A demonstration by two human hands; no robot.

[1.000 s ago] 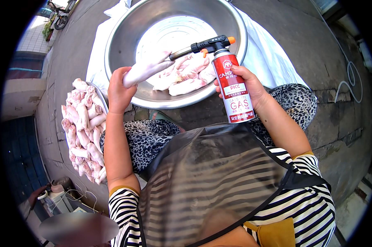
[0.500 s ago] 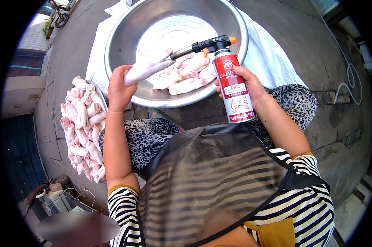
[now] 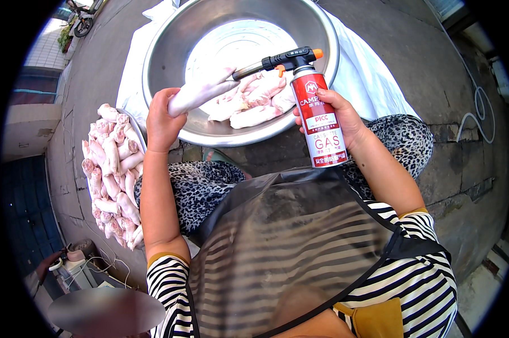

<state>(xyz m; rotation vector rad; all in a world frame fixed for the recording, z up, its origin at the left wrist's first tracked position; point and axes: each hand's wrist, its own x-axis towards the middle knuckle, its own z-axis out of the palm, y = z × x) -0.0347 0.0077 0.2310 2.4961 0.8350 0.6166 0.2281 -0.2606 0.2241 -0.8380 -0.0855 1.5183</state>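
My left hand (image 3: 167, 121) is closed round the thick end of a pale pig's trotter (image 3: 201, 94), which it holds over the near left rim of a large steel basin (image 3: 172, 42). In my right hand (image 3: 341, 115) is a gas torch (image 3: 320, 121): a red and white canister with a black and orange burner head on top. The torch's metal nozzle points left, right at the split toes of the trotter. No flame can be made out. Several more trotters (image 3: 260, 107) lie in the basin beneath the nozzle.
At my left, a tray (image 3: 139, 128) is heaped with pale trotters (image 3: 114, 174). White cloth (image 3: 367, 84) spreads under the basin. A dark apron (image 3: 288, 231) covers my lap. On the paved ground at the right lies a looped pale hose (image 3: 481, 112); a blurred shape (image 3: 105, 312) is at lower left.
Almost nothing differs. Both hands keep their holds, and the trotter and torch stay in nearly the same place, with only a very slight shift.
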